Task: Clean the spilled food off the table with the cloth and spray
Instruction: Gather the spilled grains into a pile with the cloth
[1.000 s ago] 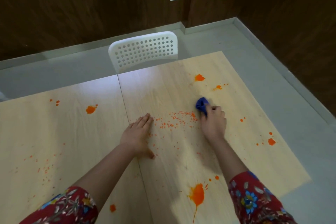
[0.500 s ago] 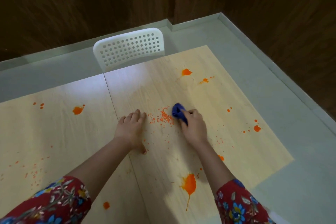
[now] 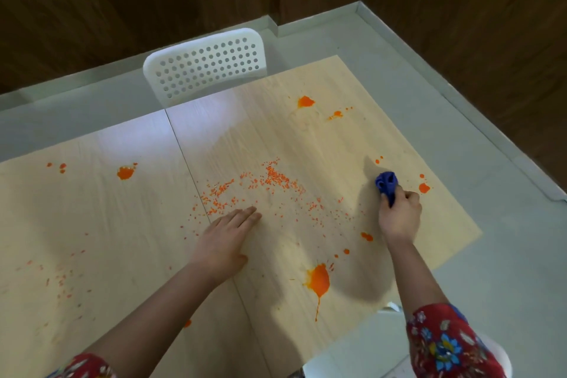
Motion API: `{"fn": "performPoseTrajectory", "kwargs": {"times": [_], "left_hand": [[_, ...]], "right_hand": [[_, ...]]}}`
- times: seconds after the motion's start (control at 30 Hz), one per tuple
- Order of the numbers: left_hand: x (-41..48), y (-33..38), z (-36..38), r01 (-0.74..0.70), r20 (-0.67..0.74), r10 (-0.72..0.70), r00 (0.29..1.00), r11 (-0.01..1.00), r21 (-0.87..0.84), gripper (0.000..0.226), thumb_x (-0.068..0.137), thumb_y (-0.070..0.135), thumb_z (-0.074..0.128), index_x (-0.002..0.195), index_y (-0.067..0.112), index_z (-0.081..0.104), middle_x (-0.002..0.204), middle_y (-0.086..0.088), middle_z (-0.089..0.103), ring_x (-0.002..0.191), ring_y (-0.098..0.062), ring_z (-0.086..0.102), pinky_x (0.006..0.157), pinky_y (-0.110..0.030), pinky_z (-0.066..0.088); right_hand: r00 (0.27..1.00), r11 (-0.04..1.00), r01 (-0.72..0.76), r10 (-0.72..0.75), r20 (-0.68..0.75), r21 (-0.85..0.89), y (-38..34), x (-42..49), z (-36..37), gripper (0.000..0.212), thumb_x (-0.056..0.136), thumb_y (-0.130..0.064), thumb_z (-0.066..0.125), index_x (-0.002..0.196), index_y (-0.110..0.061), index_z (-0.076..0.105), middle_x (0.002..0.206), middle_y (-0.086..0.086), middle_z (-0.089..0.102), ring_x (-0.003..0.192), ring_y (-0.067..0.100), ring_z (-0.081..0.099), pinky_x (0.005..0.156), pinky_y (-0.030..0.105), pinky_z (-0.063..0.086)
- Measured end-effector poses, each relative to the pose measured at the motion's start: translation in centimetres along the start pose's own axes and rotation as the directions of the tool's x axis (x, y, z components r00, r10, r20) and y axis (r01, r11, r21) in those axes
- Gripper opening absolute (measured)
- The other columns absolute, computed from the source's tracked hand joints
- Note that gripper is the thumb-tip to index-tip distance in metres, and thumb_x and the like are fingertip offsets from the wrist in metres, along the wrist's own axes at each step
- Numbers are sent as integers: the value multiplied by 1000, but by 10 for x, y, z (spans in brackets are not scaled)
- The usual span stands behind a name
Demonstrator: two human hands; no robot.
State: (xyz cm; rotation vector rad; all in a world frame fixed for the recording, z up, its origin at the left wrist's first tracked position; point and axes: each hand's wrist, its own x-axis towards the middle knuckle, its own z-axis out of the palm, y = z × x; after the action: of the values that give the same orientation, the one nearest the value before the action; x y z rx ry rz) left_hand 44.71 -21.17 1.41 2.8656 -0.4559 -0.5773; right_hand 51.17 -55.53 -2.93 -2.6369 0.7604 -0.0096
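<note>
The head camera looks down on a light wood counter (image 3: 122, 239) with orange food all over it. The right hand (image 3: 399, 215) is near the counter's right edge, at about three o'clock from the middle. Its fingers are curled tight round a small blue cloth (image 3: 387, 185). The bunched cloth pokes out past the fingers at twelve o'clock, low over the wood.

The left hand (image 3: 225, 238) lies flat on the counter, fingers straight and close together, pointing to about two o'clock. A heap of tiny orange bits (image 3: 270, 184) is scattered just past its fingertips. A big orange splat (image 3: 319, 281) sits at five o'clock from this hand, between the two arms. A small orange blob (image 3: 424, 187) is just beside the cloth at three o'clock.

A white chair (image 3: 205, 66) with holes stands at the far edge, at twelve o'clock.
</note>
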Motion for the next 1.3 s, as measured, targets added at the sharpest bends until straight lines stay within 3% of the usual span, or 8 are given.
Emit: {"fn": "performPoseTrajectory", "kwargs": {"times": [0.17,0.3,0.5,0.67,0.83,1.0,1.17,1.3], "left_hand": [[-9,-9,8,62,-7,-63,998,997,-44,84,85,35,66,152,29,17,160,13,13,145,-11,17,119,-29,19],[-14,-8,12,64,-59,-67,996,996,-58,86,83,35,70,153,28,19,160,13,14,145,-13,20,117,-31,25],[-23,-11,18,92,-95,-95,991,995,-44,79,82,38,70,149,26,30,155,11,28,140,-15,30,112,-32,31],[-29,-14,27,98,-95,-104,990,993,-68,66,85,38,66,145,25,39,151,10,36,137,-16,36,109,-33,34],[-30,-13,27,99,-110,-106,988,993,-65,63,87,36,65,144,25,40,151,9,36,137,-16,34,108,-32,36],[-31,-12,29,109,-105,-115,988,992,-60,63,89,37,62,146,27,37,153,10,32,139,-13,32,109,-30,35],[-38,-17,29,119,-98,-126,987,990,-74,67,84,38,68,144,28,39,153,10,34,139,-13,33,110,-32,34],[-38,-18,28,121,-98,-129,987,989,-89,66,84,39,67,143,30,39,152,13,33,138,-11,32,110,-29,33]], "right_hand": [[980,982,181,-175,95,-59,-81,-42,27,39,94,-31,49,130,-15,51,121,13,46,107,33,49,81,42,49],[918,935,346,-354,178,76,-125,-79,43,42,95,-34,49,135,-22,48,121,5,47,104,24,51,79,39,50],[995,996,50,-55,83,71,-58,-37,-9,39,95,-38,50,124,-13,51,117,17,56,103,38,59,79,38,45],[952,958,-286,283,113,7,17,-16,-42,44,95,-34,51,124,-1,47,120,26,58,108,42,57,88,44,45],[959,992,-129,125,254,2,-39,-55,-17,43,94,-29,55,126,-2,44,123,25,54,111,43,56,89,43,45],[916,983,64,-126,382,171,-113,-116,18,46,97,-33,51,134,-8,40,122,13,54,105,33,59,76,37,45],[971,990,2,-35,237,140,-84,-98,-7,39,97,-32,51,127,-7,44,117,16,57,102,35,59,76,36,41],[963,999,-24,29,269,-21,-67,-101,-11,42,98,-30,50,130,-5,41,122,19,52,106,40,57,80,40,45]]}}
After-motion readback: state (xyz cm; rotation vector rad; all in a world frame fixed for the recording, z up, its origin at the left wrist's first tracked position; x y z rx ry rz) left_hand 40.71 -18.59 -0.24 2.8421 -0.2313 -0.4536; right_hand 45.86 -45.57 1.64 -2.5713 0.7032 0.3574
